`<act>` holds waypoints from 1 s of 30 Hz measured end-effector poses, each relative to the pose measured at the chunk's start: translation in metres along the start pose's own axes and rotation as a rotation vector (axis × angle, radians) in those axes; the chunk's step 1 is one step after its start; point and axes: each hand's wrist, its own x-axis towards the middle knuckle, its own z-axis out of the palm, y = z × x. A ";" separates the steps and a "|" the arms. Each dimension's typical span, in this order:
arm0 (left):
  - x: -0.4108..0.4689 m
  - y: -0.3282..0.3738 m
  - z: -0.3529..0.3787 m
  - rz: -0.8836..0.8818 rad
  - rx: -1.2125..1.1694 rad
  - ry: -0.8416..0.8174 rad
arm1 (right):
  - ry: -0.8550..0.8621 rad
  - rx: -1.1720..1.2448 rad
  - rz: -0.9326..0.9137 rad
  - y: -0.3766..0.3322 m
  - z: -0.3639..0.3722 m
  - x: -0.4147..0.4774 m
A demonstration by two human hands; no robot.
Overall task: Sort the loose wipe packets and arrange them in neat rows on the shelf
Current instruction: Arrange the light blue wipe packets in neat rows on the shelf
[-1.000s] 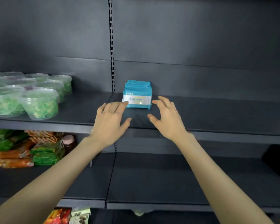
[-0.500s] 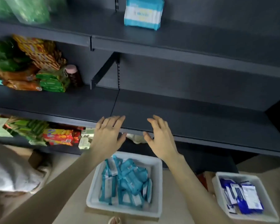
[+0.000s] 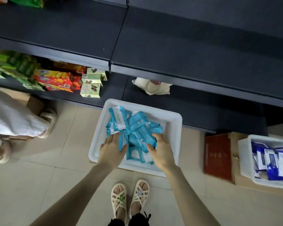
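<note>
A white bin (image 3: 175,121) stands on the floor below the dark shelves, holding a loose heap of several teal wipe packets (image 3: 137,128). My left hand (image 3: 112,149) lies at the heap's left side with fingers straight, touching packets. My right hand (image 3: 162,149) reaches in at the heap's right side, fingers spread and relaxed on the packets. Neither hand grips a packet. The shelf with the teal stack is out of view above.
A second white bin (image 3: 245,154) with dark blue packets (image 3: 274,162) sits on cardboard at the right, beside a red box (image 3: 217,157). Snack boxes (image 3: 55,80) and a cloth bag (image 3: 153,86) lie on the lowest shelf. Another person crouches at the left (image 3: 11,123). My sandalled feet (image 3: 129,198) stand below the bin.
My view has tilted from the upper shelf down to the floor. Both hands dropped from the shelf's teal stack into the white bin of teal packets.
</note>
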 end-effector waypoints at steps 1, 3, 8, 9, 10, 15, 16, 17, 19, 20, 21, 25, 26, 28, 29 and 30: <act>0.006 -0.010 0.015 -0.045 -0.030 -0.022 | -0.020 0.030 0.035 0.008 0.015 0.007; 0.017 -0.030 0.043 -0.141 -0.079 -0.056 | -0.049 0.084 0.098 0.025 0.044 0.020; 0.044 -0.062 0.095 -0.333 -0.227 0.011 | -0.039 0.159 0.166 0.054 0.096 0.053; 0.050 -0.066 0.103 -0.354 -0.256 0.032 | -0.019 0.164 0.171 0.059 0.104 0.060; 0.055 -0.071 0.110 -0.375 -0.287 0.052 | -0.002 0.167 0.177 0.063 0.111 0.066; 0.075 -0.084 0.135 -0.461 -0.344 0.171 | 0.088 0.053 0.195 0.076 0.136 0.091; 0.078 -0.085 0.137 -0.468 -0.325 0.181 | 0.103 0.031 0.198 0.078 0.138 0.095; 0.081 -0.084 0.139 -0.481 -0.308 0.185 | 0.112 0.009 0.199 0.079 0.139 0.100; 0.087 -0.084 0.141 -0.522 -0.292 0.181 | 0.124 -0.021 0.206 0.083 0.141 0.107; 0.089 -0.083 0.140 -0.541 -0.296 0.182 | 0.138 -0.027 0.212 0.085 0.142 0.110; 0.091 -0.083 0.140 -0.558 -0.306 0.188 | 0.155 -0.025 0.219 0.086 0.142 0.112; 0.093 -0.078 0.135 -0.627 -0.318 0.237 | 0.228 0.019 0.237 0.084 0.142 0.117; 0.092 -0.077 0.135 -0.642 -0.339 0.234 | 0.233 0.029 0.245 0.084 0.143 0.117; 0.090 -0.074 0.133 -0.656 -0.409 0.210 | 0.203 0.062 0.262 0.082 0.144 0.116; 0.088 -0.073 0.133 -0.656 -0.435 0.198 | 0.174 0.105 0.269 0.081 0.145 0.114; 0.086 -0.073 0.132 -0.658 -0.453 0.187 | 0.150 0.176 0.278 0.080 0.144 0.111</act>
